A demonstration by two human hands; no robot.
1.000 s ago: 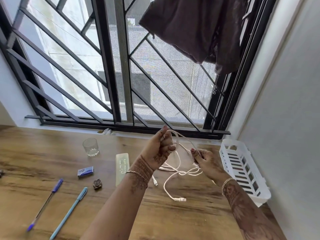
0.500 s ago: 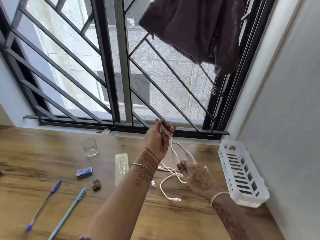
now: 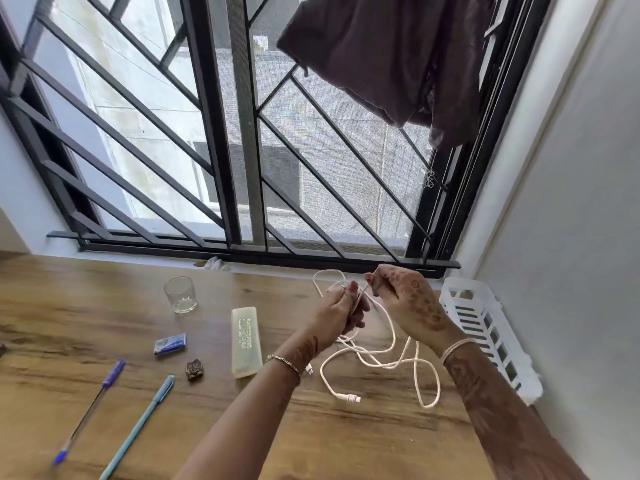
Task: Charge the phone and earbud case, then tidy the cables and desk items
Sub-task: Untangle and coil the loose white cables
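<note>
A white charging cable lies in loose loops on the wooden desk, one plug end resting near the front. Its upper part rises into both hands. My left hand grips a bundle of the cable's loops above the desk. Just right of it, my right hand pinches a strand of the same cable at fingertip height. The two hands nearly touch. No phone or earbud case is in view.
A white slotted basket stands against the right wall. Left of the hands lie a translucent oblong case, a glass, a small blue box, a small brown object and two pens.
My left hand has come down from its raised position near the window sill. My right hand has risen from the desk to meet it, pulling a strand of the cable up.
</note>
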